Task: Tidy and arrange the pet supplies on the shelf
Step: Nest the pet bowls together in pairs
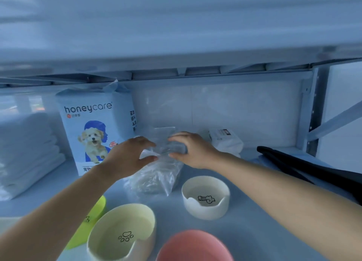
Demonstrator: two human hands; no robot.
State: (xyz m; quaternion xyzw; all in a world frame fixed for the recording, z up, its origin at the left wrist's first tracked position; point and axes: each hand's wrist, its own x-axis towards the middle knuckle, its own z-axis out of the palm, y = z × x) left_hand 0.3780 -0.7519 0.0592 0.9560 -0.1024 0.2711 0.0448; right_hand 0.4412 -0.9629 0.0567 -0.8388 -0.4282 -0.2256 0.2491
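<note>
At the middle of the shelf (244, 231), head view: the left hand (127, 156) and right hand (192, 151) each clasp the neck of the clear food bag (156, 178). The pad pack (94, 127) stands upright at its ten o'clock and looks placed. From five to seven o'clock, the white bowl (205, 198), cream bowl (121, 233) and pink bowl (194, 247) sit loose and unstacked. That part is probably still to do.
</note>
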